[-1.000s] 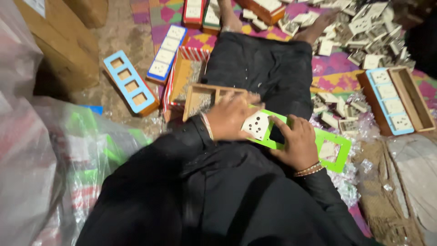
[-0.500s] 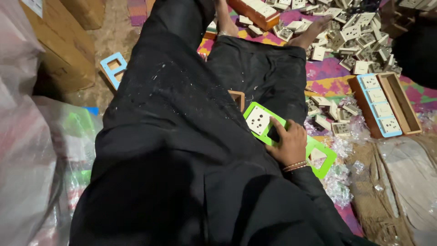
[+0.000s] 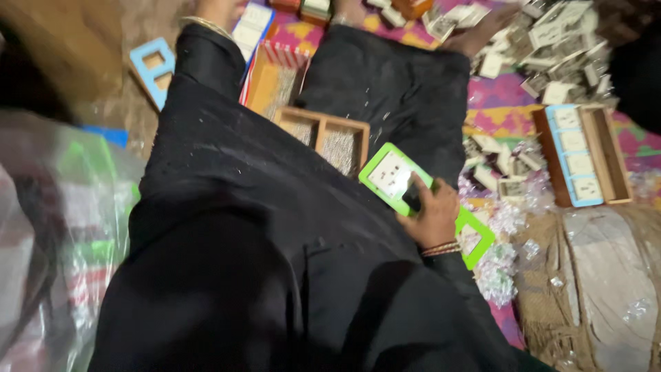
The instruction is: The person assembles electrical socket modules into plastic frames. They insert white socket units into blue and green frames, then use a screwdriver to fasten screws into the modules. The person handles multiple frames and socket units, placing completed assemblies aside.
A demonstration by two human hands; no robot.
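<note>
Head view shows the right hand [image 3: 435,215] gripping a green switch plate [image 3: 394,180] with a white socket in it, held over the lap just right of a 2-compartment wooden tray [image 3: 323,138], while the left hand [image 3: 219,10], far above that tray, is too cropped to tell its grip.

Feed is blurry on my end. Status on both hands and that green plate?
Right hand grips green socket plate over the lap. Left hand stretched far forward at the frame's top edge, grasp unclear. Wooden tray sits just beside the plate.
</note>
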